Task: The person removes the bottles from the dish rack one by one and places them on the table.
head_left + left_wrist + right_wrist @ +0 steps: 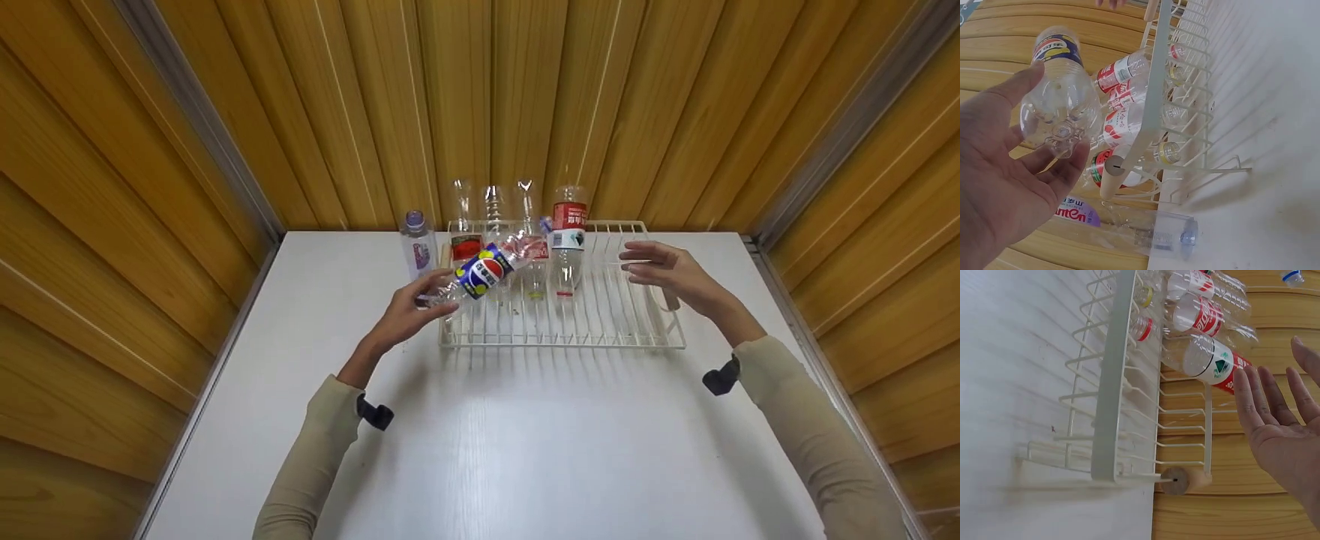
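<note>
My left hand (409, 311) grips a clear plastic soda bottle (484, 274) with a blue label round its base end. The bottle slants over the left part of a white wire rack (562, 346), its neck pointing up and to the right. In the left wrist view its moulded base (1062, 132) faces the camera, between thumb and fingers. My right hand (679, 277) hovers at the rack's right side, fingers spread and holding nothing. Nearest to it in the right wrist view is a red-and-white-labelled bottle (1216, 365), which stands neck down in the rack.
Several clear bottles stand upside down in the rack, one with a red-and-dark label (466, 247) at the left. An upright purple-labelled bottle (420, 251) is on the white table (465, 435) left of the rack. Wood-look panels (525, 97) rise behind and at both sides.
</note>
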### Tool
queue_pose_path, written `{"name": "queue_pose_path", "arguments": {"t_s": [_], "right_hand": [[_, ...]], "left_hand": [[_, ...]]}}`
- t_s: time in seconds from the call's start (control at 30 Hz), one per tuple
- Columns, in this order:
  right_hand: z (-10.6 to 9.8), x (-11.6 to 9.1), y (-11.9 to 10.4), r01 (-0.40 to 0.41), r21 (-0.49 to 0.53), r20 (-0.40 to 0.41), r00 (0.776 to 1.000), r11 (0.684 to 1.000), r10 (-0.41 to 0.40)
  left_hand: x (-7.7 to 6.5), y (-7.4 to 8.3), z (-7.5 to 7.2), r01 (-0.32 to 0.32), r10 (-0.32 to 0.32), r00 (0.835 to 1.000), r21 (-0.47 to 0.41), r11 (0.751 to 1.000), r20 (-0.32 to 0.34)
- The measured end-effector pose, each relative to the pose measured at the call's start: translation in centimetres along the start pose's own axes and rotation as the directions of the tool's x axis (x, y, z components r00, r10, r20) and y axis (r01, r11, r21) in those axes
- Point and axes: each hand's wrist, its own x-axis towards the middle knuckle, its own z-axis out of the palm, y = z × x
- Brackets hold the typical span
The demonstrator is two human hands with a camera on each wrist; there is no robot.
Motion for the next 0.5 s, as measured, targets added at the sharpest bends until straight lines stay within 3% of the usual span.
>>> {"name": "queue_pose_path", "arguments": {"t_s": [0.2, 0.37, 0.5], "right_hand": [[-2.3, -0.6, 1.1, -0.022, -0.007, -0.026, 0.999, 1.0, 0.022], [-4.0, -1.2, 2.1, -0.079, -0.037, -0.069, 0.995, 0.996, 0.076], [-4.9, -1.8, 3.0, -0.115, -0.052, -0.098, 0.989, 0.992, 0.11]], "left_hand": [[-0.3, -0.5, -1.3, 0.045, -0.06, 0.992, -0.131, 0.99, -0.113], [-0.7, -1.4, -2.4, 0.061, -0.118, 0.967, -0.242, 0.968, -0.227], [-1.0, -2.5, -3.1, 0.066, -0.165, 0.947, -0.336, 0.939, -0.275]]}}
